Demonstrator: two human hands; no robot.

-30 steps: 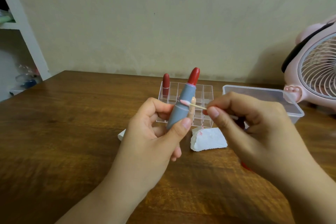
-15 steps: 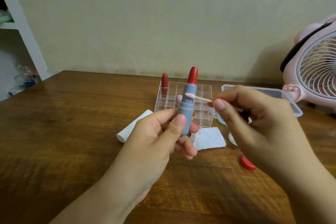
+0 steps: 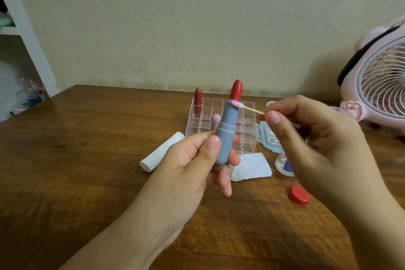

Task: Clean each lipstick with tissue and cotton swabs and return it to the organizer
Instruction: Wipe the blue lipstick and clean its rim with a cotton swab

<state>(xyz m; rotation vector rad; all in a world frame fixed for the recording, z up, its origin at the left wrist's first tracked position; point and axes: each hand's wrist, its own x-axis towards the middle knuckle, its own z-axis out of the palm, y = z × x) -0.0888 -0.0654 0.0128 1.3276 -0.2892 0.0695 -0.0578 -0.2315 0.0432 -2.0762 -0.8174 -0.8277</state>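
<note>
The grey lipstick (image 3: pixel 226 131) is held upright above the middle of the table (image 3: pixel 76 149) by the left hand (image 3: pixel 190 166), fingers wrapped round its base. A cotton swab (image 3: pixel 252 110) is pinched by the right hand (image 3: pixel 311 138), its tip touching the tube's rim (already pink). Swabbing is under way; next the rim should be worked round, then the red cap (image 3: pixel 299 194) refitted and the organizer (image 3: pixel 247 125) near the far edge reached

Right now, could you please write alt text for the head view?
A left hand holds a grey lipstick upright while the right hand pinches a cotton swab against its rim. Behind stands a clear organizer on the wooden table.
</note>
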